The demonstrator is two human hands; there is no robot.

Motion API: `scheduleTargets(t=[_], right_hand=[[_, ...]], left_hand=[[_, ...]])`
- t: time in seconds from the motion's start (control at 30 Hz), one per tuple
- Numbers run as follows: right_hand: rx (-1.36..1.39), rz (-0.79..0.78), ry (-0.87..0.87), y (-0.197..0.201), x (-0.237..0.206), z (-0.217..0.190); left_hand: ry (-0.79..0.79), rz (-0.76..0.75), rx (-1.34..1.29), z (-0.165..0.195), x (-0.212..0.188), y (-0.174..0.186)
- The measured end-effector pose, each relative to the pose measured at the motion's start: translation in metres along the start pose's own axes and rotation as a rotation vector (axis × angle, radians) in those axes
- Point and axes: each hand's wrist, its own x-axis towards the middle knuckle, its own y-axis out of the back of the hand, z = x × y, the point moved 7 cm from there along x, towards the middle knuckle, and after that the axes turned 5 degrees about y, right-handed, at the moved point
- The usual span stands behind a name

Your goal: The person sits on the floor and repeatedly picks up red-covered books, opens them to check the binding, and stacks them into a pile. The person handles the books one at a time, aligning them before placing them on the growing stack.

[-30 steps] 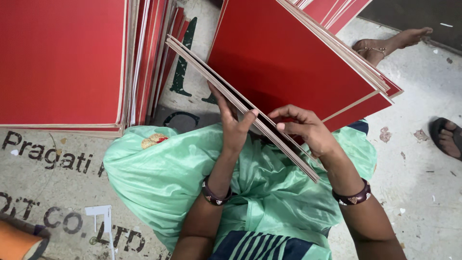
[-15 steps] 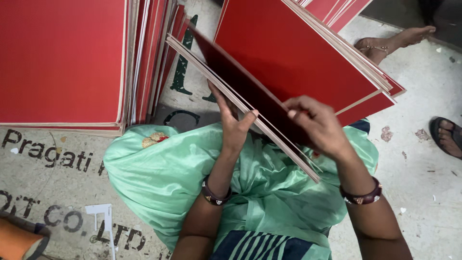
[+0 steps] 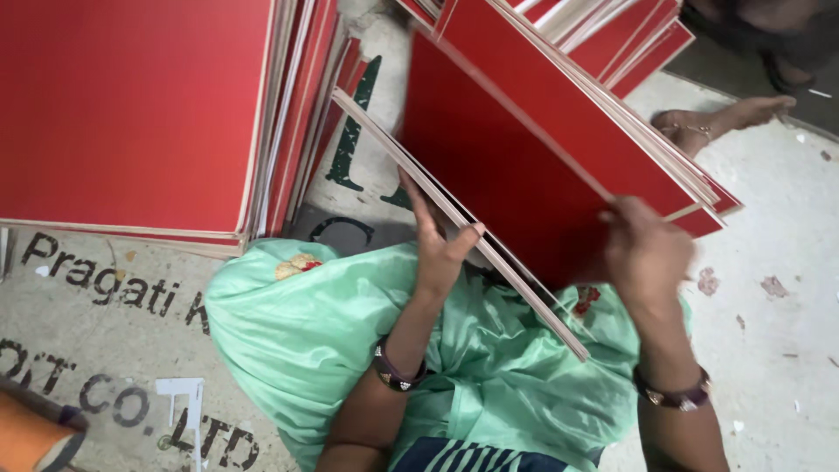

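A stack of thin red boards (image 3: 524, 149) with pale edges leans tilted over my lap, which is draped in mint-green cloth (image 3: 315, 332). My left hand (image 3: 437, 245) presses flat against the lower, front sheets of the stack, thumb on their edge. My right hand (image 3: 647, 253) grips the near edge of one red board and holds it lifted away from the sheets below, so a gap shows. Both wrists wear dark bangles.
A second pile of red boards (image 3: 140, 114) lies flat at the upper left on the concrete floor (image 3: 769, 350), which carries painted lettering. Another person's bare foot (image 3: 725, 118) rests at the upper right. An orange object (image 3: 26, 441) sits at the bottom left corner.
My right hand has slid right along the board edge and lifted one red sheet, opening the stack wider. The left hand has stayed in place.
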Motion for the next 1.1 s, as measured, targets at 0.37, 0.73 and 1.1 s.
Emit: scheduleTargets(t=[0.37, 0.73, 1.1], right_hand=[[-0.221, 0.225, 0.118, 0.074, 0.028, -0.032], [0.810, -0.590, -0.212, -0.045, -0.003, -0.040], [-0.104, -0.197, -0.010, -0.027, 0.024, 0.002]], left_hand=[[0.028, -0.028, -0.084, 0.001, 0.001, -0.002], [-0.001, -0.011, -0.035, -0.008, 0.003, -0.001], [0.084, -0.036, -0.134, -0.013, 0.003, -0.002]])
